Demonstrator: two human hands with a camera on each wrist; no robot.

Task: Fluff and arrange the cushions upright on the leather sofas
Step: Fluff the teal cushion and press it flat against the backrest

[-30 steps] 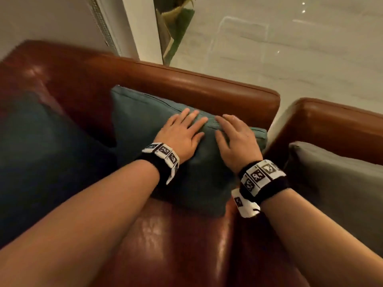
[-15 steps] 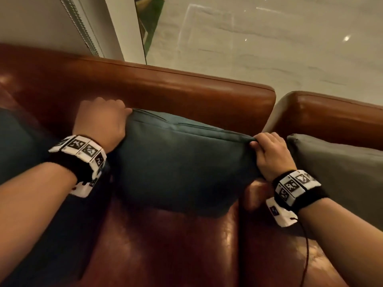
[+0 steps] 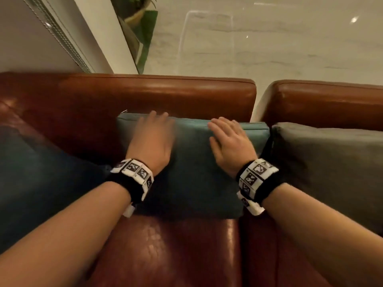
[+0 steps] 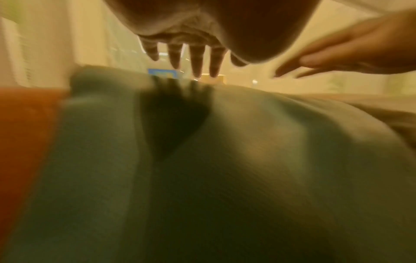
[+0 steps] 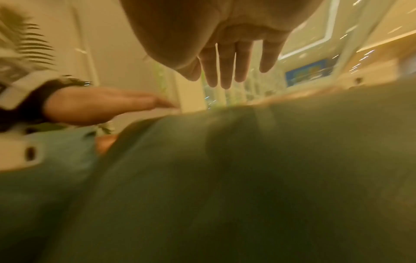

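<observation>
Nearest the head camera, two bare forearms reach forward over the brown leather seat (image 3: 172, 251), each with a black wristband (image 3: 132, 181) carrying white printed squares. Beyond the wrists, the teal cushion (image 3: 199, 183) stands upright on the seat, its back against the backrest (image 3: 145, 90) of the leather sofa and its top edge below the backrest's top.

The left hand (image 3: 152, 139) is over the cushion's upper left face, blurred, fingers (image 4: 195, 58) straight and slightly apart, pointing toward the top edge. The left wrist view shows a gap between the fingertips and the fabric, with the hand's shadow on the cushion, so it appears to hover just above rather than press. The right hand (image 3: 230, 143) is over the upper right face, fingers (image 5: 225, 67) straight and close together, little finger a little apart. In the right wrist view it too seems just clear of the fabric, though blur makes contact hard to judge. Neither hand holds anything.

To the left lies a darker blue cushion (image 3: 41, 179) on the same sofa. To the right, a grey cushion (image 3: 327, 168) leans against a second brown leather sofa (image 3: 323, 96), just beside the teal one. Behind the sofas are a pale marble floor (image 3: 269, 48), a white wall (image 3: 31, 38) and green plant leaves (image 3: 145, 23).
</observation>
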